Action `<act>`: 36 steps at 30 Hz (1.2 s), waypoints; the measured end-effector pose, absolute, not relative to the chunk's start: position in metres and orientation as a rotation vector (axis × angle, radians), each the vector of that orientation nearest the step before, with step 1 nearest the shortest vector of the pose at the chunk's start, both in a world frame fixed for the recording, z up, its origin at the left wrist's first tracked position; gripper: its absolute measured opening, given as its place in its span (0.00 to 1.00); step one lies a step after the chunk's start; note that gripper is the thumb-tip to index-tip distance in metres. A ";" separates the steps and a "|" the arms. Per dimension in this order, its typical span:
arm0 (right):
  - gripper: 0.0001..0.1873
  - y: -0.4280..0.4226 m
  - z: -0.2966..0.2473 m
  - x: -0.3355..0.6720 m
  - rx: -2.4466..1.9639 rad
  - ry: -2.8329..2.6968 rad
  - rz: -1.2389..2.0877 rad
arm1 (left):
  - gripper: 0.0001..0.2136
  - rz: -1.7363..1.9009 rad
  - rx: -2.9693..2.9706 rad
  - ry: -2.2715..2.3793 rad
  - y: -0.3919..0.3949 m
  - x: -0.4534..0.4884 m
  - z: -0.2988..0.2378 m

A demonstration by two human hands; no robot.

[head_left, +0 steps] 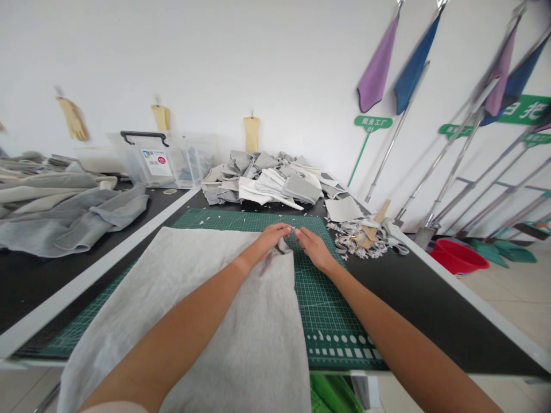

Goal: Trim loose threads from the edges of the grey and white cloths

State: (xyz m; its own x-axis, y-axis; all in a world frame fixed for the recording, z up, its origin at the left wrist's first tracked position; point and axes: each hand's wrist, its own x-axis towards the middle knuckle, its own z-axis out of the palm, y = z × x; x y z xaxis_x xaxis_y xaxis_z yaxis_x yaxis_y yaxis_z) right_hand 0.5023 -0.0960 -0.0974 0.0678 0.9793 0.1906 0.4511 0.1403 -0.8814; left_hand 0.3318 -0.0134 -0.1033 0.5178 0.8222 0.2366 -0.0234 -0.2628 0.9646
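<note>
A large light grey cloth [185, 269] lies over the green cutting mat [322, 304] and hangs past the table's front edge. At its far right corner my left hand [276, 236] is closed on the fabric, which is bunched under the fingers. My right hand [313, 246] is closed in a pinch just to the right, over the mat, its fingertips almost meeting those of the left. A tiny whitish bit shows between the two hands; I cannot make out what it is.
Behind the mat is a heap of grey and white cloth pieces [275, 180]. Shredded scraps [361, 238] lie at the right. More grey fabric [64, 212] and a clear plastic box [150, 160] are at the left. A red basin [458, 256] stands on the floor.
</note>
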 end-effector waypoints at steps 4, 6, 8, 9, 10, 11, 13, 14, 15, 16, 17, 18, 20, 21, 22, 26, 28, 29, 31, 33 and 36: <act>0.23 -0.097 -0.098 0.502 -1.452 -1.643 0.546 | 0.16 0.932 1.640 0.670 -0.011 0.334 -0.106; 0.23 -0.098 -0.097 0.501 -1.467 -1.691 0.486 | 0.16 0.938 1.635 0.667 -0.011 0.334 -0.107; 0.23 -0.098 -0.097 0.501 -1.480 -1.722 0.439 | 0.16 0.945 1.627 0.666 -0.011 0.334 -0.107; 0.23 -0.098 -0.097 0.501 -1.487 -1.730 0.423 | 0.16 0.948 1.620 0.667 -0.011 0.334 -0.107; 0.23 -0.098 -0.097 0.501 -1.496 -1.735 0.408 | 0.16 0.951 1.614 0.670 -0.012 0.334 -0.107; 0.23 -0.097 -0.098 0.501 -1.511 -1.736 0.394 | 0.16 0.955 1.609 0.672 -0.012 0.335 -0.107; 0.22 -0.096 -0.099 0.501 -1.543 -1.735 0.373 | 0.15 0.963 1.607 0.683 -0.012 0.336 -0.107; 0.22 -0.096 -0.099 0.500 -1.556 -1.735 0.366 | 0.15 0.968 1.611 0.691 -0.012 0.336 -0.108; 0.22 -0.095 -0.099 0.500 -1.566 -1.735 0.363 | 0.15 0.973 1.615 0.699 -0.012 0.337 -0.108; 0.22 -0.095 -0.099 0.500 -1.573 -1.737 0.362 | 0.15 0.979 1.616 0.708 -0.012 0.337 -0.108; 0.22 -0.095 -0.100 0.500 -1.578 -1.738 0.363 | 0.15 0.986 1.614 0.714 -0.012 0.338 -0.108; 0.22 -0.096 -0.100 0.500 -1.582 -1.740 0.362 | 0.15 0.992 1.610 0.717 -0.012 0.338 -0.108; 0.22 -0.096 -0.100 0.499 -1.588 -1.738 0.356 | 0.14 1.002 1.601 0.714 -0.013 0.338 -0.107; 0.22 -0.096 -0.100 0.499 -1.587 -1.739 0.352 | 0.14 1.004 1.602 0.713 -0.014 0.338 -0.106; 0.22 -0.096 -0.100 0.499 -1.585 -1.743 0.348 | 0.14 1.004 1.604 0.712 -0.014 0.338 -0.106; 0.21 -0.095 -0.101 0.500 -1.576 -1.767 0.323 | 0.14 1.004 1.606 0.716 -0.015 0.337 -0.105; 0.21 -0.095 -0.101 0.500 -1.573 -1.779 0.307 | 0.14 0.999 1.601 0.716 -0.015 0.337 -0.106; 0.20 -0.095 -0.101 0.500 -1.573 -1.785 0.303 | 0.14 0.997 1.599 0.714 -0.014 0.337 -0.106; 0.20 -0.095 -0.101 0.500 -1.579 -1.792 0.302 | 0.13 1.000 1.598 0.705 -0.013 0.337 -0.108; 0.20 -0.095 -0.101 0.499 -1.587 -1.794 0.303 | 0.13 1.006 1.608 0.698 -0.011 0.337 -0.110; 0.20 -0.096 -0.101 0.499 -1.593 -1.790 0.299 | 0.13 1.005 1.623 0.698 -0.011 0.337 -0.110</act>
State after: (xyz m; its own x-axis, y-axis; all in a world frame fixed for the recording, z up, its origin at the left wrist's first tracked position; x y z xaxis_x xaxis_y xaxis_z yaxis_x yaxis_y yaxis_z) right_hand 0.4986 -0.0960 -0.1009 0.0129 0.9367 0.3498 0.7720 0.2130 -0.5989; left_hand 0.3367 -0.0105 -0.1101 0.4761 0.8392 0.2630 -0.0458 -0.2750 0.9604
